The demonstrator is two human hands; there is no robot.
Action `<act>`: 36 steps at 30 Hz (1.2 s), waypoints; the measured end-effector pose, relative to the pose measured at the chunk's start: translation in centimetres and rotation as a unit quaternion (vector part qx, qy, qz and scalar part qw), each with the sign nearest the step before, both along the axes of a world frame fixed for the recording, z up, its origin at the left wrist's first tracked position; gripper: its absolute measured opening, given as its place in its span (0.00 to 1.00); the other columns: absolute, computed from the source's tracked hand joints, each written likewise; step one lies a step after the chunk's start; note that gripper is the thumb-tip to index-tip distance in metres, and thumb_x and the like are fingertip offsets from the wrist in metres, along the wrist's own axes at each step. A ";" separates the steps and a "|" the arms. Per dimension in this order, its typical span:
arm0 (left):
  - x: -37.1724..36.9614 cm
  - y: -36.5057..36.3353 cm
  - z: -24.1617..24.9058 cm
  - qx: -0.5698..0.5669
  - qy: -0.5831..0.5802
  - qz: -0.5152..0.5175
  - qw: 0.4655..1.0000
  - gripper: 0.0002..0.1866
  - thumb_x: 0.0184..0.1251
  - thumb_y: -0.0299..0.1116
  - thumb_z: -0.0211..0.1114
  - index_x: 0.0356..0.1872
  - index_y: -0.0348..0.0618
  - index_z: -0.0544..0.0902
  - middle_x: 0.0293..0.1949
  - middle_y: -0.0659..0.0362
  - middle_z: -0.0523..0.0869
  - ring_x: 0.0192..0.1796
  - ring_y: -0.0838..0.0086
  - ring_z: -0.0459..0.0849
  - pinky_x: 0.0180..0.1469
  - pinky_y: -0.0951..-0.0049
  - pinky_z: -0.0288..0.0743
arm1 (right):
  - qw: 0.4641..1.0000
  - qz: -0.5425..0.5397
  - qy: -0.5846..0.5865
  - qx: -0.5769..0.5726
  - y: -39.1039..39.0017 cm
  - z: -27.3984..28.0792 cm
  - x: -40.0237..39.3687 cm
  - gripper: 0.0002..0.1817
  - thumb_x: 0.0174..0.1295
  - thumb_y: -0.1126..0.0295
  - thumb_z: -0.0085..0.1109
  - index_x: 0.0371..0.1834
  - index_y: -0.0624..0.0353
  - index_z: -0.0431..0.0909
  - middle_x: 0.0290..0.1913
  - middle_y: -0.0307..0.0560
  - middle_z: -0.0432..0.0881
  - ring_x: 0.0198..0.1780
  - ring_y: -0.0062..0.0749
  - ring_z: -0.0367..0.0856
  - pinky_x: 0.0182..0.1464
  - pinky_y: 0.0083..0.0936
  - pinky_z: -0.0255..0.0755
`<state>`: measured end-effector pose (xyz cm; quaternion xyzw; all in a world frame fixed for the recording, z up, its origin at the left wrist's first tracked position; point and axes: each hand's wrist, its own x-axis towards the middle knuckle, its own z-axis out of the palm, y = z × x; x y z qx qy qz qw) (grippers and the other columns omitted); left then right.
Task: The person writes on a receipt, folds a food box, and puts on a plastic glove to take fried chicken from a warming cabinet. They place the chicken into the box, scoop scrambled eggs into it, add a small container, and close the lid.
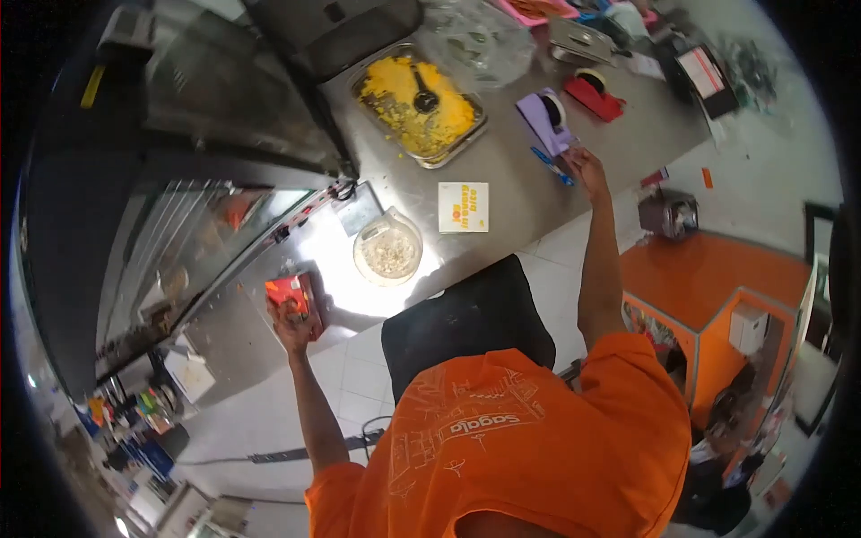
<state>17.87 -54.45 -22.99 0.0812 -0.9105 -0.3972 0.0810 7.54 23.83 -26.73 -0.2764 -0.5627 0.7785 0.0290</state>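
- The left hand (289, 321) closes its fingers around a small red box (292, 293), which sits at the fingertips on the steel counter (502, 170) close to the near edge; a loose grip or a nudge from the wrist could probably tip the box off that edge.
- The right hand (587, 166) stretches far out, and its fingertips rest at the base of a purple tape dispenser (548, 119); I cannot tell whether the fingers are spread or pinching anything.
- A blue pen-like item (550, 165) lies just beside those right fingers, so a sweep of the hand could knock it away.
- A round container of pale food (387, 247) stands between the two hands, nearer the left fingers; a forearm crossing over could likely bump it.
- Beyond both sets of fingers, an open tray of yellow food (418, 100) with a spoon in it risks a spill if the reach overshoots.
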 end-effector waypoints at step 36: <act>0.9 0.7 2.9 -0.062 -0.031 0.034 0.997 0.38 0.31 0.40 0.82 0.50 0.54 0.73 0.72 0.42 0.60 0.70 0.46 0.63 0.57 0.39 0.63 | 0.633 0.643 0.092 0.422 -60.0 1.4 1.3 0.20 0.60 0.50 0.65 0.31 0.58 0.85 0.29 0.47 0.86 0.25 0.37 0.81 0.33 0.31 0.74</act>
